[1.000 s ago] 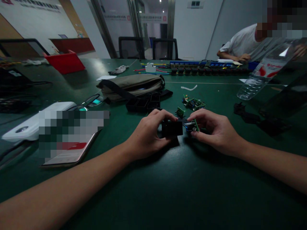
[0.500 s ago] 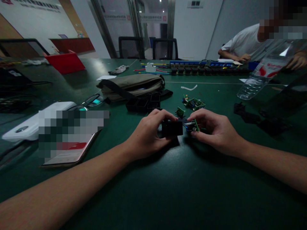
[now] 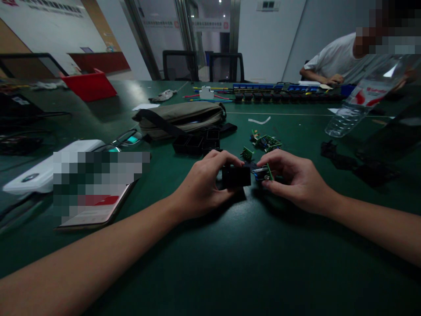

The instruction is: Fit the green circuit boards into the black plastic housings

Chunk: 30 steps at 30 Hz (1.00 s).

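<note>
My left hand grips a small black box between thumb and fingers, just above the green table. Close to its right side, my right hand pinches a small green circuit board with blue and silver parts that face the box. A narrow gap shows between box and board. Behind my hands lie another small board and a cluster of green boards. Several black open boxes stand behind my left hand.
An olive bag lies beyond the boxes. To the left are a phone-like device, a white device and glasses. A plastic bottle stands at the right, near a person in a white shirt. Wired strips lie farther back.
My hands, the black box and the circuit board hold almost the same place. Across the table, the other person's hand at the far right has shifted.
</note>
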Available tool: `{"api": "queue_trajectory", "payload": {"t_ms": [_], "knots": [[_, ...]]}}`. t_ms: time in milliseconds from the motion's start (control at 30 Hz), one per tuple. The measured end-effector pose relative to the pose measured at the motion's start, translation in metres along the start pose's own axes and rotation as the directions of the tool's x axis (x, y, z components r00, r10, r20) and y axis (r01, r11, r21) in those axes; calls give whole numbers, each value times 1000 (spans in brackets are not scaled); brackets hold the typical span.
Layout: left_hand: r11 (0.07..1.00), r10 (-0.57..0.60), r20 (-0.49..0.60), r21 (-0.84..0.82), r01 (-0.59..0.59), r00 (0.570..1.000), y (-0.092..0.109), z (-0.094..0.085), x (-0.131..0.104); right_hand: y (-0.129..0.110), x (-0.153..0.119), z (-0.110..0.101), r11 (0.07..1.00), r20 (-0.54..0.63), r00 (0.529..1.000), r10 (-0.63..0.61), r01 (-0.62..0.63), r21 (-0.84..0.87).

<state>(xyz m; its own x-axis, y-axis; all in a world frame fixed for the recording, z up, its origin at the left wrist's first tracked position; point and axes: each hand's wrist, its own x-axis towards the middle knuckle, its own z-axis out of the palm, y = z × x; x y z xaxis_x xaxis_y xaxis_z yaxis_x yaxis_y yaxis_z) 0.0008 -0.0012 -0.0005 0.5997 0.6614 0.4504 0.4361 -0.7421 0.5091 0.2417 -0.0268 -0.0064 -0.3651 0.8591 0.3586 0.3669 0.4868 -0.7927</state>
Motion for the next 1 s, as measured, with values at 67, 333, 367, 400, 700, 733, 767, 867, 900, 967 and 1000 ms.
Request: {"api": "queue_trajectory", "payload": {"t_ms": [67,333,367,400,700,733,767,867,900,967,1000], "knots": [[1000,-6,1,-2,6,1000,0,0,0,0,0,0,1000,1,1000,1,-1,1],[1000,-7,3,4,7,1000,1,0,0,0,0,0,1000,6,1000,2,-2,3],[1000,-6,3,4,6,1000,1,0,1,0,0,0,1000,6,1000,3,-3,3],[1000,-3,4,6,3,1000,1,0,1,0,0,0,1000,6,1000,3,-3,3],[1000,-2,2,20,2,1000,0,0,0,2,0,0,1000,-1,1000,0,0,-2],[1000,-2,0,20,2,1000,0,0,-1,2,0,0,1000,-1,1000,-1,1,-1],[1000,-1,0,18,1,1000,0,1,-1,1,0,0,1000,0,1000,-1,1,1],[1000,6,1,11,-6,1000,-1,1,0,1,0,0,1000,-3,1000,-2,2,4],[1000,8,2,11,-8,1000,-1,1,0,1,0,0,1000,-4,1000,-2,2,6],[1000,13,2,9,-13,1000,-1,1,0,1,0,0,1000,-4,1000,0,0,11],[1000,15,1,9,-15,1000,-1,1,0,2,0,0,1000,-4,1000,1,-1,15]]}}
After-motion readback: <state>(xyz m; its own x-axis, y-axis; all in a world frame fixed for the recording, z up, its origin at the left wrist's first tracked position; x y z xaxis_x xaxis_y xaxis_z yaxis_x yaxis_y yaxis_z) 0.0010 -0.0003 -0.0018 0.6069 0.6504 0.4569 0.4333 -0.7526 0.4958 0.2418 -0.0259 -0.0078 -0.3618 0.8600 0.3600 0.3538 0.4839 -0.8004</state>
